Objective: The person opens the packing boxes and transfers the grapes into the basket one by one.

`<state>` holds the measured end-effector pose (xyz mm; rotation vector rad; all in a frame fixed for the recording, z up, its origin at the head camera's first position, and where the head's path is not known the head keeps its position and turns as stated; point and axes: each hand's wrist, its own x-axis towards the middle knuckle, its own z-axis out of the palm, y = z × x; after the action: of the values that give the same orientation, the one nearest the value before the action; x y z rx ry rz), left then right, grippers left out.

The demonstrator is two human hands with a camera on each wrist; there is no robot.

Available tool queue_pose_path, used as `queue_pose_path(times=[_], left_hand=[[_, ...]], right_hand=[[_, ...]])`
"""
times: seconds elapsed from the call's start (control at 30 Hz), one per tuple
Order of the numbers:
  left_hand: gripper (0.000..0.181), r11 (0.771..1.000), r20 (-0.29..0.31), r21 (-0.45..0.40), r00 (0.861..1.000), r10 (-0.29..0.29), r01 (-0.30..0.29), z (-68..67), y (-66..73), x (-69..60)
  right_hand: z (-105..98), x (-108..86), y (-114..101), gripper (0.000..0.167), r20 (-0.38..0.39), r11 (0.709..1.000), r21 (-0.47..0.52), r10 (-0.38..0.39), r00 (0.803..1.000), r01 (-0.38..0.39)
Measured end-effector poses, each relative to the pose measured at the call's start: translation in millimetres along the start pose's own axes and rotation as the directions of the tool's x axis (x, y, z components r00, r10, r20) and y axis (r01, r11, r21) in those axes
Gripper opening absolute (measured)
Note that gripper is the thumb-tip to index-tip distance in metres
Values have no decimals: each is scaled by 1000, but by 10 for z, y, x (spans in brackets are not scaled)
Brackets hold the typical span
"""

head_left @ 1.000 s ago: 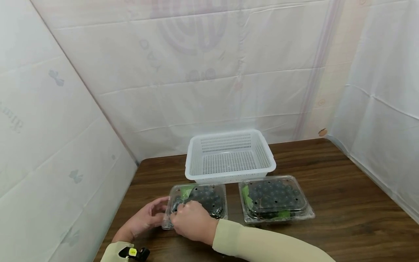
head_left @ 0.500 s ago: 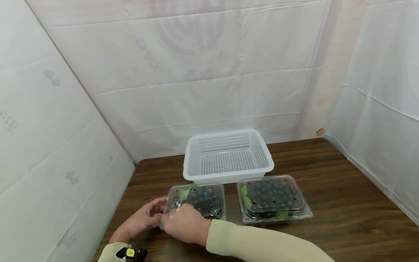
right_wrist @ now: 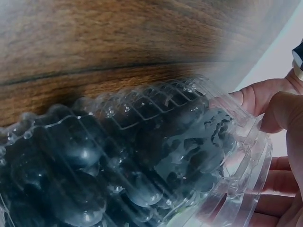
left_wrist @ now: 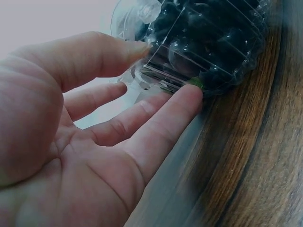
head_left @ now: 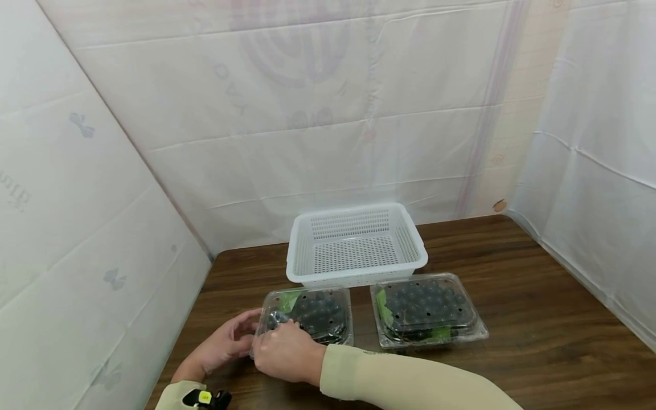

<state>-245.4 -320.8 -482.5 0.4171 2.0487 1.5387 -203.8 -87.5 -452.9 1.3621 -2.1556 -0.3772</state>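
A clear plastic clamshell box of dark round fruit, like grapes, lies shut on the brown table, a green patch showing inside. My right hand is over its near left corner, fingers curled. In the right wrist view, the thumb and fingers pinch the box's clear plastic edge. My left hand rests at the box's left end, palm turned toward it. In the left wrist view, the thumb and index fingertip of that hand touch the box's side, fingers nearly straight. My right hand covers part of the near edge.
To the right lies a second clamshell box of the same dark fruit. Behind both boxes stands a white slotted plastic basket. Pale sheets hang around the left, back and right of the wooden table.
My right hand has shifted slightly left and down along the box's near left corner. The left hand keeps its place at the box's end; the view has shifted a little.
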Motion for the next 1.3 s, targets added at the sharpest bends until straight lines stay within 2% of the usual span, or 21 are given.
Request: queue_pose_path(times=[0.2,0.43,0.53,0.77,0.87,1.0,1.3], left_hand=[[76,1000,-8,-15,1000,1,-1,9,-15,4],[75,1000,-16,-1,1000,13,-14,16,-19,-16],[76,1000,-5,-7,1000,20,-20,13,-12,-4],[75,999,24,-18,999,29,-28,-11,-11,0],[77,1000,18,-7,1000,24,-24,-18,-28,-19],[79,999,8,19,1000,26,-26,-19,-44,-39],[79,1000,0,8,1000,24,-24,-2,-18,-28]], right_hand=[[-19,4,11,23,28,1000,17,6,1000,-7],[8,6,17,24,-39,1000,-9,30,999,-30],[-27,10,43,25,-43,998,2,55,998,-55],[-155,79,55,18,30,993,54,99,995,-100],[-170,100,7,17,25,997,17,78,997,-78],[-120,110,-32,17,-28,999,-38,33,999,-34],[-19,122,28,20,-32,999,-24,-32,999,31]])
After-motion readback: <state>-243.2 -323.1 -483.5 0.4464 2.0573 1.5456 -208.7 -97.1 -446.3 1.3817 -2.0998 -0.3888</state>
